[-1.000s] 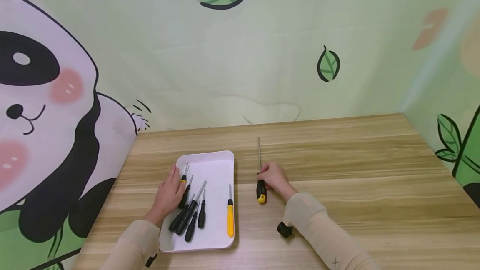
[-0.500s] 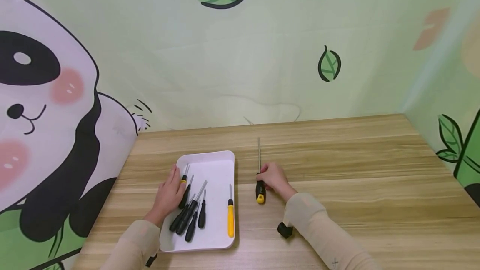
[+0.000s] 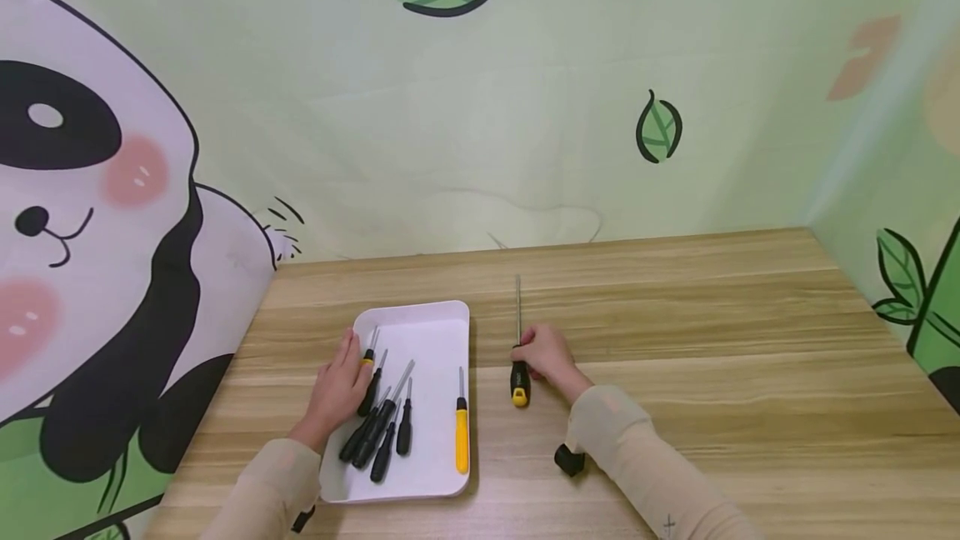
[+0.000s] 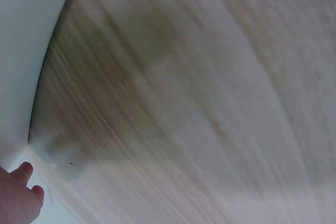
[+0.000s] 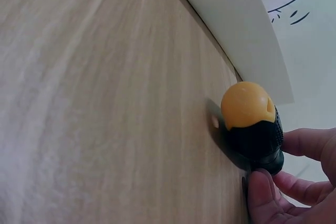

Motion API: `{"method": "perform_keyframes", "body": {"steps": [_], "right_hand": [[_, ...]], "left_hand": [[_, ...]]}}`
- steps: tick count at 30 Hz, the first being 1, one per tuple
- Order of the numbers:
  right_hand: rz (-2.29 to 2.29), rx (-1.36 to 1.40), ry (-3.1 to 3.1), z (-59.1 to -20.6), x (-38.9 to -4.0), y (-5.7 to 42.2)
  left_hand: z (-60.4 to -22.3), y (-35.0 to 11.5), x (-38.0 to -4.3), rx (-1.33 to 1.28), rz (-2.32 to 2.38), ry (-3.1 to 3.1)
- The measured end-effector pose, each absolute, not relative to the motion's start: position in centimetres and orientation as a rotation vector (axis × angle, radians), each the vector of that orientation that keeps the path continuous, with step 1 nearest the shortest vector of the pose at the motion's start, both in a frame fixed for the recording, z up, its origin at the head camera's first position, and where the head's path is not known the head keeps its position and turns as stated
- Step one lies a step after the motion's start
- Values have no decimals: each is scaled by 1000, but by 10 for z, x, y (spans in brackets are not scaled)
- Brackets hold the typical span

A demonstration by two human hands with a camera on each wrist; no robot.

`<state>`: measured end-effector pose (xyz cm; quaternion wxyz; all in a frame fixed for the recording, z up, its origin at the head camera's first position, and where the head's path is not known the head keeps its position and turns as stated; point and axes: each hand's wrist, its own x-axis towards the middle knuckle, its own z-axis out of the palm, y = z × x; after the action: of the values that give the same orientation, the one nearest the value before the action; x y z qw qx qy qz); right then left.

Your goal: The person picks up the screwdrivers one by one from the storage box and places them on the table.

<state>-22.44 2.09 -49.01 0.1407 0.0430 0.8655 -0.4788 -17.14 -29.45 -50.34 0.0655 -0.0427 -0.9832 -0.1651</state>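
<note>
My right hand (image 3: 550,355) pinches a screwdriver (image 3: 521,382) between thumb and fingers near the front of its black handle. The handle has a rounded yellow end, large in the right wrist view, where the fingers (image 5: 304,142) close round its neck. Its long metal shaft points to the back of the table. On the left wall of a white tray (image 3: 427,323) rests my left hand (image 3: 341,382), its fingers fairly straight. A screwdriver with a yellow band (image 3: 368,357) lies partly hidden beside those fingers. In the left wrist view, fingertips (image 4: 23,171) show beside the tray's outer wall.
Several black-handled screwdrivers (image 3: 373,438) lie crowded in the tray's left half. Along its right wall lies a yellow-handled screwdriver (image 3: 461,438). The wooden table (image 3: 712,332) meets a printed cloth wall (image 3: 540,107) behind. A black wrist device (image 3: 570,460) sits under the right sleeve.
The handle of the held screwdriver has shifted slightly left and turned a little, showing pale lettering. The left hand and the tray stay in place.
</note>
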Motion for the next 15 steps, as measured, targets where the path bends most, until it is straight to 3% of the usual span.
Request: {"method": "perform_keyframes", "body": {"steps": [15], "right_hand": [[-1510,229,2363,-475,-225,26]], "left_hand": [[-502,-294,-171,-121,-510,-2966]]}}
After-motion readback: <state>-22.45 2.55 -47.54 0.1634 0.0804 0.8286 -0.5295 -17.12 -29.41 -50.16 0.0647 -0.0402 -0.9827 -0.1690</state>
